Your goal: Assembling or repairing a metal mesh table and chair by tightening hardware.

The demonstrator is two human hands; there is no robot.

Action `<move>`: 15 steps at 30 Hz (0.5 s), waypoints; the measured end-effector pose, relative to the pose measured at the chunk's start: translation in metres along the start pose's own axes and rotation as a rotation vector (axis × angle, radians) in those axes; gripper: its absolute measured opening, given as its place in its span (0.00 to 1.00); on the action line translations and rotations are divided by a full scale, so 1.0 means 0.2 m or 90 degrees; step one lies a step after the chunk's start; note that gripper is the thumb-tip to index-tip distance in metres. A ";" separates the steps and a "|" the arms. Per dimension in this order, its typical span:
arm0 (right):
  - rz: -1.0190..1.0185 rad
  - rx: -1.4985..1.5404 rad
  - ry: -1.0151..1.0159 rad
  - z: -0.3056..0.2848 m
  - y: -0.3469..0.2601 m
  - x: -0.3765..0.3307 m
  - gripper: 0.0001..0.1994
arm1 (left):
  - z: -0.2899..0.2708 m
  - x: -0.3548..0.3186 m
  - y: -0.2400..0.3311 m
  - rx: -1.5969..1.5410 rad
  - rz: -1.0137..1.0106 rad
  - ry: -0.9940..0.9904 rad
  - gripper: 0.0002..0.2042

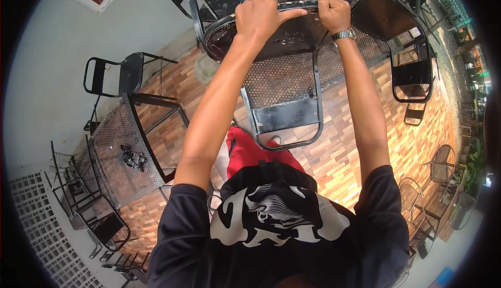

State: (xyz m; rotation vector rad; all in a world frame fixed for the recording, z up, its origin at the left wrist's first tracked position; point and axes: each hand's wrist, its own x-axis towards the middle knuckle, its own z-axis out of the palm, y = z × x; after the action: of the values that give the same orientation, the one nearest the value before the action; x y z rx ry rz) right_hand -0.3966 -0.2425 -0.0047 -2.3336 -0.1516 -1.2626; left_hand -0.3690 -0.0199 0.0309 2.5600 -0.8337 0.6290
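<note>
Both my hands are on a black metal chair (287,115) held out in front of me. It is tipped over, with its legs pointing up and away and its backrest hanging toward me. My left hand (258,19) wraps over the far rim of the seat, its thumb stretched along the edge. Close beside it, my right hand (334,14), with a watch (343,34) on the wrist, is closed around the same rim. Paint is worn along that rim. A perforated metal table (360,45) lies under and beyond the chair; whether they touch, I cannot tell.
Another black chair (412,74) hangs tipped at the table's right side. To the left stands a second perforated table (112,168) with a dark tangled object (133,157) on it. A black chair (130,74) is by the wall. Wire-framed chairs (442,162) stand at lower right.
</note>
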 end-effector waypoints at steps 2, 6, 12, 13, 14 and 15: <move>0.023 0.012 -0.054 0.02 0.03 0.04 0.19 | 0.02 0.03 -0.01 0.009 0.003 0.015 0.43; 0.009 0.039 -0.093 0.08 0.27 0.12 0.19 | 0.12 0.13 0.04 0.038 -0.005 0.027 0.41; 0.111 0.095 -0.077 0.12 0.42 0.10 0.16 | 0.21 0.21 0.15 0.008 -0.044 -0.028 0.40; 0.104 0.133 -0.043 0.12 0.44 0.09 0.16 | 0.22 0.21 0.17 0.008 -0.045 -0.033 0.40; 0.090 0.130 -0.034 0.10 0.46 0.08 0.16 | 0.23 0.21 0.20 -0.011 -0.052 -0.045 0.39; 0.090 0.131 -0.031 0.10 0.47 0.08 0.16 | 0.23 0.22 0.21 -0.027 -0.056 -0.051 0.38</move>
State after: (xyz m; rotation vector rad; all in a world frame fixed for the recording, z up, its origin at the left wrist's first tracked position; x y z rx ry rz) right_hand -0.3427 -0.3171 -0.0341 -2.1600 -0.1233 -1.0689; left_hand -0.3495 -0.0929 0.0251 2.5827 -0.7472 0.4795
